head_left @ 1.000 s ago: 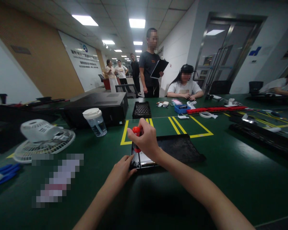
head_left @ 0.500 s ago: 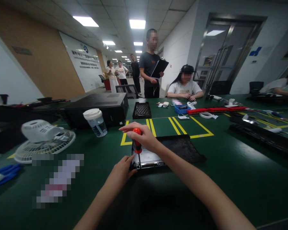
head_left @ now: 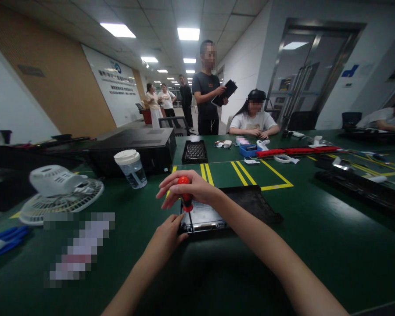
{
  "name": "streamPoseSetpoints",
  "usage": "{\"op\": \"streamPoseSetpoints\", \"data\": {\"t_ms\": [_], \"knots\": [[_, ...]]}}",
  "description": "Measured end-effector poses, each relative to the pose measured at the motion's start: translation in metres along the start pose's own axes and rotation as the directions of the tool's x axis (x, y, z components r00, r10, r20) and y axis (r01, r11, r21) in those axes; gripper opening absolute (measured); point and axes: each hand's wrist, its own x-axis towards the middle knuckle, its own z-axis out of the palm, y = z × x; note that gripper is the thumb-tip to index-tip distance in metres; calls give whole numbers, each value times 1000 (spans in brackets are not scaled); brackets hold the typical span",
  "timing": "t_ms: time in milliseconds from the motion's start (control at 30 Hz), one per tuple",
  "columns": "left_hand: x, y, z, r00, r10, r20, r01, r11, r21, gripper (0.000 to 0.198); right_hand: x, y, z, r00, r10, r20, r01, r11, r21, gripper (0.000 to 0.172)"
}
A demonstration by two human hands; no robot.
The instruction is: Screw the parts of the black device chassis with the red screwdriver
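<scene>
A black flat casing [head_left: 250,204] with a silvery metal part [head_left: 206,215] along its left half lies on the green table. My left hand [head_left: 171,230] grips its near left corner, thumb at the front edge and fingers along the side. In my right hand [head_left: 192,186] is a screwdriver [head_left: 187,202] with a red and black handle. The handle sits between thumb and palm, the other fingers stretched out loosely. Its shaft points down, nearly upright, with the tip at the casing's near left corner. What the tip touches is too small to make out.
To the left are a white fan [head_left: 57,188], a lidded plastic cup [head_left: 131,169] and blue-handled tools [head_left: 9,239]. A black computer case [head_left: 134,149] and black tray [head_left: 195,152] stand behind. A co-worker [head_left: 254,116] sits opposite; another person [head_left: 208,92] stands with a clipboard.
My right hand has shifted slightly left and its fingers have spread and turned around the screwdriver handle, which leans a little more left. My left hand stays put. The standing person has raised the clipboard.
</scene>
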Motion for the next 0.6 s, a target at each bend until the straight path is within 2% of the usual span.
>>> {"op": "streamPoseSetpoints", "data": {"t_ms": [133,200,400,600], "knots": [[-3,3,-3,1000,-3,-2,3,1000,-19,51,2,6,-2,999,-27,-47,25,999,-40,17],[-2,3,-3,1000,-16,6,16,1000,-14,52,5,10,-4,997,-39,-59,38,999,-14,18],[3,-2,2,1000,-19,12,19,1000,13,53,6,12,-8,997,-68,32,64,992,112,27],[1,-1,1,1000,5,7,-5,1000,10,52,3,11,-9,999,-26,-32,29,996,88,24]]}}
